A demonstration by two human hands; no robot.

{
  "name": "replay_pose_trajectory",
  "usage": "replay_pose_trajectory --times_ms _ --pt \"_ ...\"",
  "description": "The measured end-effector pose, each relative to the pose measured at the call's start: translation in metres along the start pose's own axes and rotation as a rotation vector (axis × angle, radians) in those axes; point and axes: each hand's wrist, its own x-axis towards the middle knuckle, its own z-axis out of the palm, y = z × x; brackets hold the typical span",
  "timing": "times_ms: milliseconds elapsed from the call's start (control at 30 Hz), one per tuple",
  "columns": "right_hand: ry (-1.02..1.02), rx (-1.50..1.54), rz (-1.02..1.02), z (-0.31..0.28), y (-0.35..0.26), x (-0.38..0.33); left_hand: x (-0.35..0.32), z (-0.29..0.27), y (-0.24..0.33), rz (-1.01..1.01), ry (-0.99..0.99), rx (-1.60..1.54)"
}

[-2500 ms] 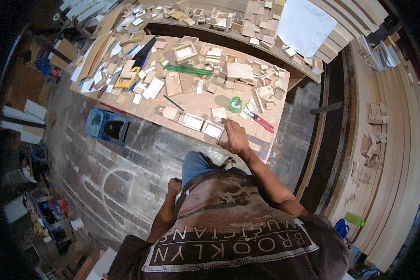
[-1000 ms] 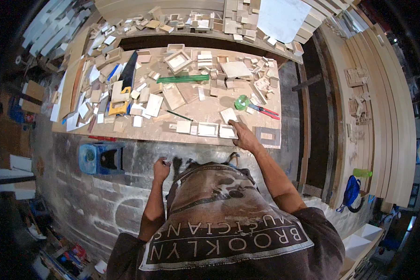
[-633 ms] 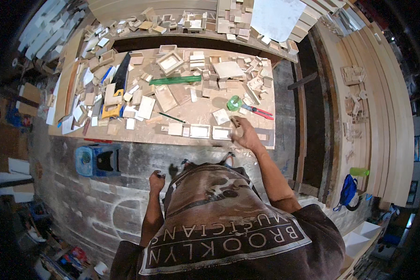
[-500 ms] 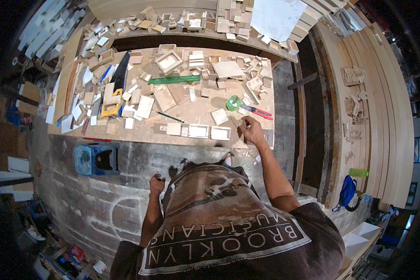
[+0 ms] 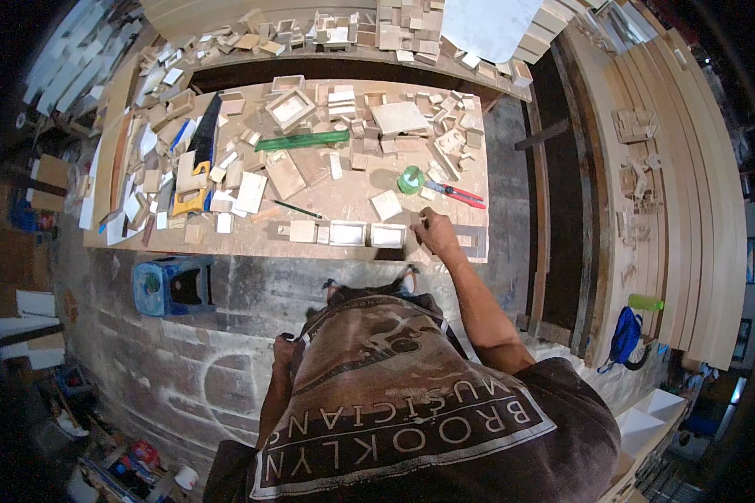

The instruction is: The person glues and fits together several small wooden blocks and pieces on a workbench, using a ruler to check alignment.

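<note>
My right hand (image 5: 434,233) is over the front right of the workbench (image 5: 310,245), its fingers pinched together. What is between them is too small to make out. Just left of its fingertips stand a small open wooden box (image 5: 387,235) and a second one (image 5: 347,233), in a row along the front edge with a small wooden block (image 5: 303,231). Behind them lies a flat wooden square (image 5: 386,204). My left hand (image 5: 283,347) hangs low at my side by the shirt, away from the bench; its fingers are mostly hidden.
Red-handled pliers (image 5: 461,196) and a green roll of tape (image 5: 410,179) lie beyond my right hand. A pencil (image 5: 298,209), a green strip (image 5: 302,141), a yellow-handled saw (image 5: 195,186) and many wood offcuts cover the bench. A blue stool (image 5: 161,287) stands before it.
My right hand has moved slightly left, closer to the end box of the row. My left hand has dropped a little and drawn in toward the shirt. The view has shifted slightly.
</note>
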Motion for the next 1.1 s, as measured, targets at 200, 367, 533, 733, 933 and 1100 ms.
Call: replay_pose_trajectory --times_ms 200,367,533,733,933,1100 --pt "-0.038 -0.092 -0.274 -0.027 -0.017 -0.013 0.009 0.001 -0.01 -0.054 0.012 0.134" --pt "-0.151 -0.209 -0.213 -0.011 -0.012 -0.012 0.021 -0.023 0.014 0.05 0.044 -0.01" --pt "-0.18 -0.152 -0.2 -0.008 -0.013 -0.022 0.013 -0.039 0.063 0.003 0.057 0.073" --pt "-0.121 -0.199 -0.243 -0.006 -0.008 -0.023 0.014 -0.02 0.055 -0.123 -0.039 0.213" --pt "-0.125 -0.214 -0.22 -0.005 -0.009 -0.025 0.009 -0.013 0.047 -0.216 -0.058 0.078" --pt "0.06 -0.128 -0.19 -0.019 -0.021 -0.037 0.014 -0.024 0.027 -0.032 0.064 -0.028"
